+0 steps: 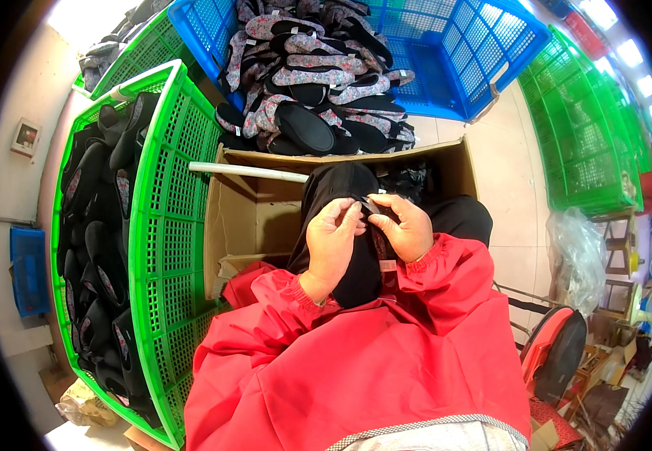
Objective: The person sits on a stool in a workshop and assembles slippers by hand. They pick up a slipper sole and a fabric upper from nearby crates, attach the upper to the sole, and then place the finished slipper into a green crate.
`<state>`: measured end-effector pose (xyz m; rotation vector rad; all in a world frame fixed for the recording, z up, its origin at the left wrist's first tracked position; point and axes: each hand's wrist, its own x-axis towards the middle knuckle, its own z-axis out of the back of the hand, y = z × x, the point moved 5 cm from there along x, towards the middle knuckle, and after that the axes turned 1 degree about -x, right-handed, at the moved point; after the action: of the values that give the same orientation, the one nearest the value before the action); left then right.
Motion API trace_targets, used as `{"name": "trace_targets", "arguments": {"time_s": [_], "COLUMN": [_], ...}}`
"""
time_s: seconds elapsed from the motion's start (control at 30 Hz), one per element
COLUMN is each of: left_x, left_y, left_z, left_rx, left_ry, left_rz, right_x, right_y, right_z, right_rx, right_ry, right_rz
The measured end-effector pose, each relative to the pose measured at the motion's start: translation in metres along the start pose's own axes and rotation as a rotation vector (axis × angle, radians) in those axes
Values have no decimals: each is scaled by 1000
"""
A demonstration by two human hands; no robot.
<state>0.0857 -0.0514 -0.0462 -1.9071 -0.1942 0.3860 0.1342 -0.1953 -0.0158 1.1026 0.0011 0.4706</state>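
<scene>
My left hand and my right hand meet over my lap, thumbs and fingertips pinched close together. Between them is the edge of a black slipper with a dark patterned lining, mostly hidden by my fingers and hard to tell from my black trousers. A small pale label shows below my right hand. Just beyond my knees, an open cardboard box holds dark items, partly in shiny plastic. A white tube reaches from its left edge toward my knee.
A green crate filled with black slippers stands close on my left. Ahead, floral-lined slippers are heaped in and before a blue crate. Stacked green crates, a clear plastic bag and a red-and-black seat are on the right.
</scene>
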Motion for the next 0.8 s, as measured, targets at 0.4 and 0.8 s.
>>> {"name": "trace_targets", "arguments": {"time_s": [0.4,0.8], "left_x": [1,1], "left_y": [1,-1], "left_z": [0,-1], "left_rx": [-37,-35], "left_ry": [-9,-12], "left_rz": [18,30], "right_x": [6,12], "right_y": [2,-6], "right_z": [-3,-8], "right_rx": [5,150], "right_ry": [36,120], "right_rz": [17,-58]}}
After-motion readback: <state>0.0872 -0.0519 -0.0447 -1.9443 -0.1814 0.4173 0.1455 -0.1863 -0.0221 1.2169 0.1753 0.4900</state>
